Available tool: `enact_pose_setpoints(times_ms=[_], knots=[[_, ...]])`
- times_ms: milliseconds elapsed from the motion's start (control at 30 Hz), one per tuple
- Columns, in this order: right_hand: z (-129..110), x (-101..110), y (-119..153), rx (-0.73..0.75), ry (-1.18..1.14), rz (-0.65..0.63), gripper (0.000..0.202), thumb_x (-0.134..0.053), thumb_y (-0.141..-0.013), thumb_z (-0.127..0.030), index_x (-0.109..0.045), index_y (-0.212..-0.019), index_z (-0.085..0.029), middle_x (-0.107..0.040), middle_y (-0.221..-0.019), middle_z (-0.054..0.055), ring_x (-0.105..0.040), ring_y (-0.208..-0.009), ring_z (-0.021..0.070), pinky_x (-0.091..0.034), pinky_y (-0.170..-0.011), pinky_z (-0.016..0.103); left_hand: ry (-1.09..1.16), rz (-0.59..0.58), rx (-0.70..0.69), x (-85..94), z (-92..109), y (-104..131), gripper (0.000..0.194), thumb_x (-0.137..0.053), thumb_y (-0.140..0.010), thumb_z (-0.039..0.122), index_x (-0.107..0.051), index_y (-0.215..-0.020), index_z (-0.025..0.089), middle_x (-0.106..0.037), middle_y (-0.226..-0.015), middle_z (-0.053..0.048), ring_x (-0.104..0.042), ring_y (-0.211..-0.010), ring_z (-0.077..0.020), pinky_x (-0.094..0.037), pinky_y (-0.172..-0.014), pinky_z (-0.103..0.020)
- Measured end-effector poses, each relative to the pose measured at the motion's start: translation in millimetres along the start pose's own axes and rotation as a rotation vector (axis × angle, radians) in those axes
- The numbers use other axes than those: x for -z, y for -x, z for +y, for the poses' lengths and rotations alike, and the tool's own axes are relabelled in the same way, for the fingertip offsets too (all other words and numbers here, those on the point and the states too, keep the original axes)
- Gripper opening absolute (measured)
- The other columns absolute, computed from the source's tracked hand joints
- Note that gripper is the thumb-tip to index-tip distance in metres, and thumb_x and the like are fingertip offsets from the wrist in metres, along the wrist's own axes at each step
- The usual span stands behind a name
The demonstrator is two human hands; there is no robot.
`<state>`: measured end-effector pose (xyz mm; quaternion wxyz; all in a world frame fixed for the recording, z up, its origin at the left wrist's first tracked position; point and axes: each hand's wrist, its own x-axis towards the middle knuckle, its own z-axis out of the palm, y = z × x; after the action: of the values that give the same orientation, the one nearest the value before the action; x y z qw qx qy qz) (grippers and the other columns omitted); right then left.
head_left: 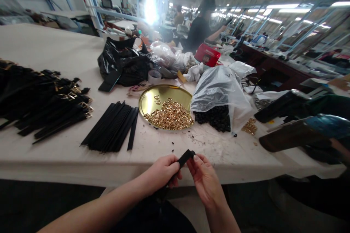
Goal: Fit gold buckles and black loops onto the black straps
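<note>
Black strap point(184, 158), flat, matte and sharply bent, is gripped by the fingers of left hand point(165, 172) and right hand point(203, 177)

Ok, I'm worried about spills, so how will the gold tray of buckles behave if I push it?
The shiny gold tray looks stiff, so it should slide as one piece. The small buckles lie loose, heaped by its near edge, so a hard shove could spill some. That side probably feels heavier.

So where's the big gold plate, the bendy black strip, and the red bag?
gold plate point(148, 107): head view, bare left part
black strip point(183, 158): head view, middle
red bag point(205, 54): head view, upper front
</note>
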<state>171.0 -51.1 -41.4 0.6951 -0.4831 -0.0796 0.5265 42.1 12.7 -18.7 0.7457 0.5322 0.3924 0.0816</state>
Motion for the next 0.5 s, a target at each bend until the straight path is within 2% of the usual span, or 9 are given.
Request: enact_pose_setpoints(times_ms=[100, 233, 400, 500], knots=[[2.7, 1.2, 1.9, -0.010, 0.019, -0.009, 0.016, -0.073, -0.063, -0.026, -0.061, -0.072, -0.021, -0.066, -0.075, -0.002, -0.060, -0.070, 0.0119, -0.049, -0.071, 0.027, 0.057, -0.024, 0.033, -3.0, -0.4, 1.9, 0.013, -0.042, -0.075, 0.027, -0.048, -0.077, 0.015, -0.058, -0.067, 0.001, -0.051, -0.045, -0.0066, -0.035, -0.040, -0.016], [8.4, 6.6, 2.8, 0.065, 0.219, 0.015, 0.018, -0.071, -0.065, -0.031, -0.060, -0.075, -0.020, -0.064, -0.068, -0.003, -0.058, -0.063, 0.0118, -0.047, -0.066, 0.027, 0.130, -0.061, 0.088, -2.7, -1.5, 3.5, 0.018, -0.046, -0.075, 0.029, -0.051, -0.083, 0.014, -0.060, -0.065, 0.000, -0.051, -0.044, -0.0065, -0.034, -0.039, -0.015], [6.8, 16.2, 3.0, 0.070, 0.388, 0.002, 0.035, -0.068, -0.068, -0.035, -0.060, -0.099, -0.021, -0.067, -0.086, 0.002, -0.060, -0.072, 0.0149, -0.048, -0.072, 0.031, 0.313, -0.206, 0.213, 4.3, -4.4, 2.0, 0.023, -0.049, -0.072, 0.024, -0.056, -0.091, 0.013, -0.063, -0.065, -0.003, -0.056, -0.048, -0.0086, -0.040, -0.042, -0.016], [3.8, 19.7, 2.8, 0.038, 0.438, -0.016, 0.034, -0.068, -0.069, -0.036, -0.062, -0.099, -0.020, -0.067, -0.090, 0.003, -0.060, -0.073, 0.0152, -0.048, -0.074, 0.032, 0.428, -0.270, 0.271, 8.1, -6.3, 0.7, 0.027, -0.050, -0.071, 0.021, -0.057, -0.095, 0.013, -0.065, -0.071, -0.006, -0.060, -0.055, -0.0109, -0.045, -0.047, -0.018]])
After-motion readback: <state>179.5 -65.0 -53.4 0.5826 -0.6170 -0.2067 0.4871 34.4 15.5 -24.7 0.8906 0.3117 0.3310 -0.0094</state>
